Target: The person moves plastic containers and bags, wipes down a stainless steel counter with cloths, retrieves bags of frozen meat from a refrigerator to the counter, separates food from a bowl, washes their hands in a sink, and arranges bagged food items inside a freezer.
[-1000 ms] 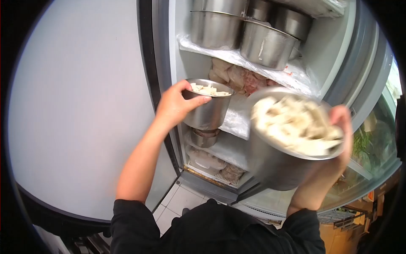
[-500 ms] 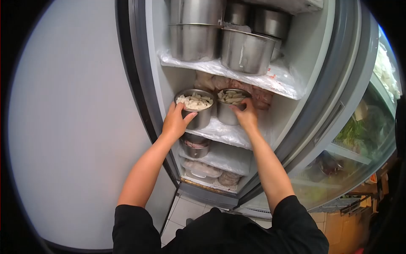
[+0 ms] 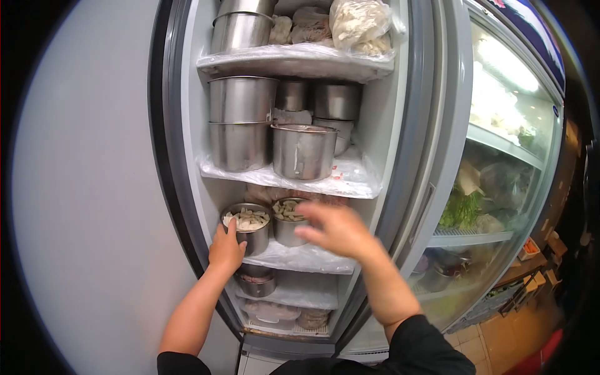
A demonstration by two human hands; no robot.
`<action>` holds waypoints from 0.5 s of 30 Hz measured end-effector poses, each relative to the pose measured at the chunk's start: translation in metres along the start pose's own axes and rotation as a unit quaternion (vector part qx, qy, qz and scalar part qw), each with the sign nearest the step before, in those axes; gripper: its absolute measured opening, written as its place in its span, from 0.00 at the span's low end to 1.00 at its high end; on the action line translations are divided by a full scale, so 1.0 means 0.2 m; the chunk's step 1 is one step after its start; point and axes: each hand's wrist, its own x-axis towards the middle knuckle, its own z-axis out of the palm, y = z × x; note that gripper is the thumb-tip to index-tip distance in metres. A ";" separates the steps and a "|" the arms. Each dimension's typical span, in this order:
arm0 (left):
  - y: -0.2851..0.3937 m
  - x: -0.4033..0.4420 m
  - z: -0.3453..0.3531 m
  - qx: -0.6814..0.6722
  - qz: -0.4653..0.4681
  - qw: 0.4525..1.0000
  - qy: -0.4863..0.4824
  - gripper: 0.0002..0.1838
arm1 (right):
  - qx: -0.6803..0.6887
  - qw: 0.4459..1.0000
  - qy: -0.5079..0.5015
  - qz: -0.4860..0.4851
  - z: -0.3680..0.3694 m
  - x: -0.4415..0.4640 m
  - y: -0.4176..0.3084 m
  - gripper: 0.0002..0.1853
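Note:
My left hand [image 3: 226, 249] grips the left side of a round steel pot [image 3: 255, 241], with fingers over its rim and the thumb against its wall. Pale cut strips [image 3: 249, 220] fill this pot. Just right of it stands a second steel pot [image 3: 289, 234] holding greenish cut pieces [image 3: 286, 210]. My right hand [image 3: 337, 230] is in front of the second pot's right side, blurred, its thumb and fingers apart and nothing between them. Both pots rest on a plastic-covered shelf [image 3: 294, 259] inside an upright fridge.
Large steel pots [image 3: 240, 147] stand on the shelf above. Bagged food [image 3: 359, 25] is higher up. Below are a smaller pot [image 3: 257, 286] and a lidded plastic box [image 3: 269, 314]. An open door [image 3: 87, 187] is at left; a glass-doored fridge [image 3: 494, 156] stands at right.
My right hand has let go of the right pot and moved back from it to the right. My left hand stays on the left pot. The view has tilted up and turned right.

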 end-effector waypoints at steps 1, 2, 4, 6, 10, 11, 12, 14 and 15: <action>0.06 -0.01 -0.07 0.049 -0.019 0.998 -0.047 0.33 | 0.046 0.996 0.078 0.011 -0.18 0.01 -0.11 0.26; 0.11 -0.03 -0.13 0.098 -0.039 0.990 -0.093 0.35 | 0.001 0.975 0.210 -0.069 -0.37 0.07 -0.20 0.26; 0.16 -0.05 -0.22 0.099 -0.005 0.992 -0.076 0.35 | -0.075 0.904 0.416 -0.068 -0.73 0.37 -0.21 0.30; 0.22 -0.07 -0.32 0.038 0.025 0.996 -0.074 0.34 | -0.277 0.803 0.525 -0.056 -1.14 0.80 -0.12 0.37; 0.25 -0.10 -0.36 0.018 0.092 0.994 -0.054 0.31 | -0.295 0.850 0.397 0.183 -1.37 1.24 -0.17 0.54; 0.24 -0.10 -0.37 0.006 0.113 0.993 -0.040 0.30 | -0.308 0.823 0.431 0.205 -1.32 1.29 -0.16 0.50; 0.24 -0.11 -0.37 0.006 0.111 0.993 -0.043 0.30 | -0.320 0.794 0.464 0.227 -1.27 1.32 -0.16 0.45; 0.23 -0.10 -0.41 -0.029 0.113 0.992 -0.049 0.30 | -0.332 0.763 0.497 0.247 -1.25 1.34 -0.14 0.40; 0.22 -0.09 -0.42 -0.032 0.111 0.992 -0.044 0.30 | -0.223 0.802 0.497 0.244 -1.31 1.35 -0.11 0.39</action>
